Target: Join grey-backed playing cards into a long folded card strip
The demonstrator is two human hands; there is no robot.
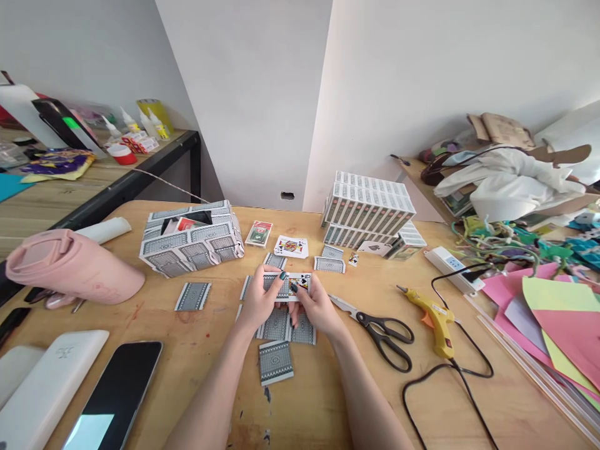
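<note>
Over the middle of the table, my left hand (261, 299) and my right hand (320, 305) pinch playing cards (298, 279) between thumbs and fingers. A grey patterned back shows on the left part and a picture face on the right; whether these are separate or joined cards I cannot tell. Beneath my hands lie several grey-backed cards (272, 326), partly hidden by the fingers. A single folded-edge card (275, 362) rests nearer to me, and another card (193, 296) lies to the left. Beyond my hands is a face-up stack of cards (290, 246).
A card-covered box (192, 240) stands back left, near a red card pack (259, 234). Stacked card boxes (368, 209) rise at back right. Black-handled scissors (384, 331) and a yellow glue gun (434, 319) with its cord lie right. A phone (117, 394) lies front left.
</note>
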